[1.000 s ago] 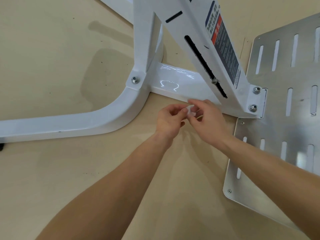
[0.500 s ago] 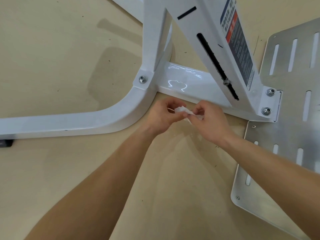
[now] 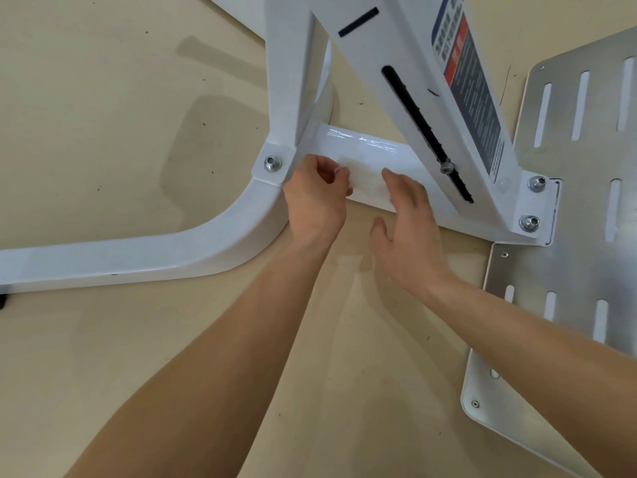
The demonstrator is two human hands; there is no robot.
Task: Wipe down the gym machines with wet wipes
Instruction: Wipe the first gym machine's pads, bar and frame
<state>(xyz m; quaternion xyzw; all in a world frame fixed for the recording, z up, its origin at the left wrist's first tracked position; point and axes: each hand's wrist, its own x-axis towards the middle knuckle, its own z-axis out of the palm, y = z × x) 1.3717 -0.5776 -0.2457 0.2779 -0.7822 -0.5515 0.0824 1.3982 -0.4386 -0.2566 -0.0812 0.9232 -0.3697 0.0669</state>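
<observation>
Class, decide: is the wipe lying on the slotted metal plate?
No, the wipe lies spread on the white bar between the left hand and right hand, clear of the plate.

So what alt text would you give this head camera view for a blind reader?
Two bare hands hold a wet wipe flat on the low white crossbar of a gym machine: the left hand pinches its left edge, the right hand lays straight fingers on its right side. A slotted metal plate lies at right on the beige floor.
</observation>
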